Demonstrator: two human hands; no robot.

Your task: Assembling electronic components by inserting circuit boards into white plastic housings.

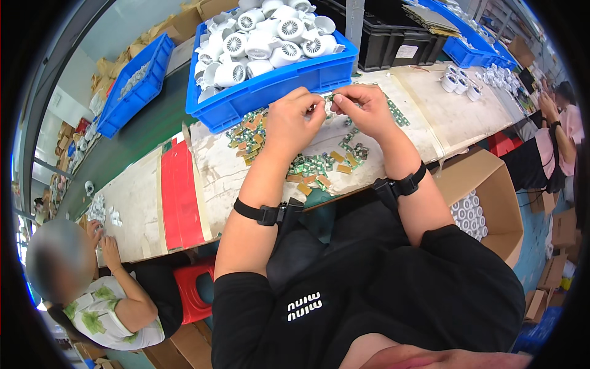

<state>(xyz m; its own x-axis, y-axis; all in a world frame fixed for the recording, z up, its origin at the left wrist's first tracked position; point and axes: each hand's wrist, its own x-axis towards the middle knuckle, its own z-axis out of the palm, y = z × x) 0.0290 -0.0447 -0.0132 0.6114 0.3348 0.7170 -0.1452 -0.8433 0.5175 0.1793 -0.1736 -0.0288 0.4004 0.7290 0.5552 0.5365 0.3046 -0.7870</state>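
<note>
Worktable (221, 161), pale, stained, with a red strip (180, 190). On it: small green and tan circuit boards (307, 165); blue bin (279, 92) at the far edge; white round parts (461, 86), right; small white pieces (96, 208), left.

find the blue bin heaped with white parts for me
In the head view, the blue bin sits at the upper middle, just beyond the left hand and right hand, with a black crate to its right.
</note>
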